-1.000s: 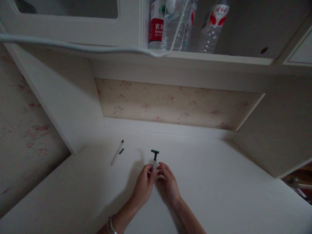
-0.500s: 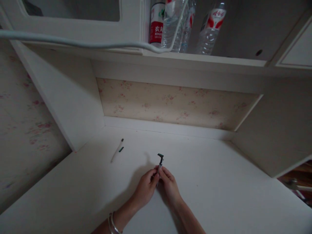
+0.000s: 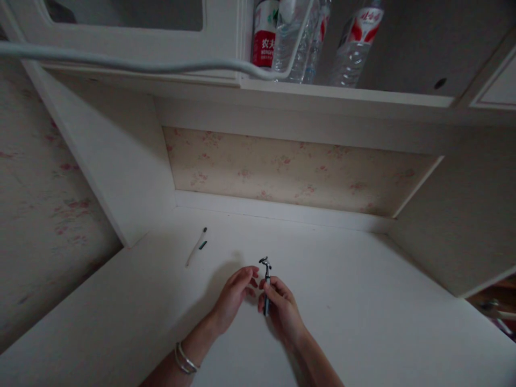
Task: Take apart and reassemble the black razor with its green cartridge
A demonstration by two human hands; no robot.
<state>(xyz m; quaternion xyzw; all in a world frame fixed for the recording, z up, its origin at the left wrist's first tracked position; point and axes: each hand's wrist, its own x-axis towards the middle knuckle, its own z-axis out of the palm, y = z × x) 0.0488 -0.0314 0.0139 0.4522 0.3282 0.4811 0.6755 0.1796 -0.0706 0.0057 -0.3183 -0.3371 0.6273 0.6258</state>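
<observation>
My right hand grips a small razor by its handle, head pointing away from me, just above the white desk. The razor's head now looks bare metal. My left hand sits right beside it with fingers curled toward the razor's head; whether anything is pinched in them I cannot make out. Silver bangles circle my left wrist. Farther left on the desk lie a thin white stick and a small green piece.
A shelf overhead holds several plastic water bottles. A pale cable runs along the shelf front. White side panels and a flowered back wall close in the desk nook.
Both hands held the razor before; my left hand has drawn off to the left. The green cap on the razor's head is gone from view, leaving bare metal.
</observation>
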